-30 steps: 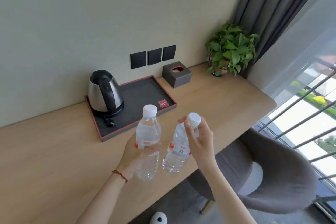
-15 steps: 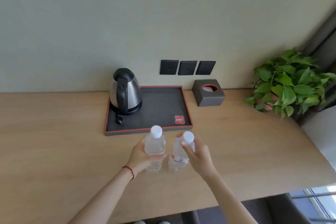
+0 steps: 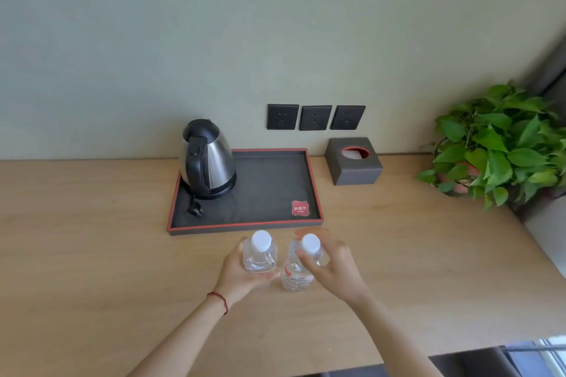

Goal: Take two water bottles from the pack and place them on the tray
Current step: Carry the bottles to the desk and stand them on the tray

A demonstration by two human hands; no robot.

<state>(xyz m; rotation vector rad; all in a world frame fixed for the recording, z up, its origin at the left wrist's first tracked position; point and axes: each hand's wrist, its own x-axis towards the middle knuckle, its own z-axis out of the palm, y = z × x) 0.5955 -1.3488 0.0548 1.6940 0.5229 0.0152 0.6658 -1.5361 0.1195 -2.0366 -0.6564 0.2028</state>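
My left hand (image 3: 237,275) grips a clear water bottle (image 3: 260,255) with a white cap, held upright. My right hand (image 3: 333,266) grips a second clear bottle (image 3: 295,275) with a red label, near its neck and cap. Both bottles hang side by side just in front of the near rim of the dark tray (image 3: 245,228), which has a red edge. The tray's right half is bare except for a small red card (image 3: 300,208). The pack is out of sight.
A steel kettle (image 3: 208,159) with its plug stands on the tray's left part. A dark tissue box (image 3: 353,165) sits right of the tray, a potted plant (image 3: 499,144) at the far right. Three wall sockets (image 3: 315,117) are above. The wooden desk (image 3: 92,254) ends at the lower right.
The camera has swung left and closer to face the tray squarely. Both hands have carried the bottles forward, up to the tray's near rim.
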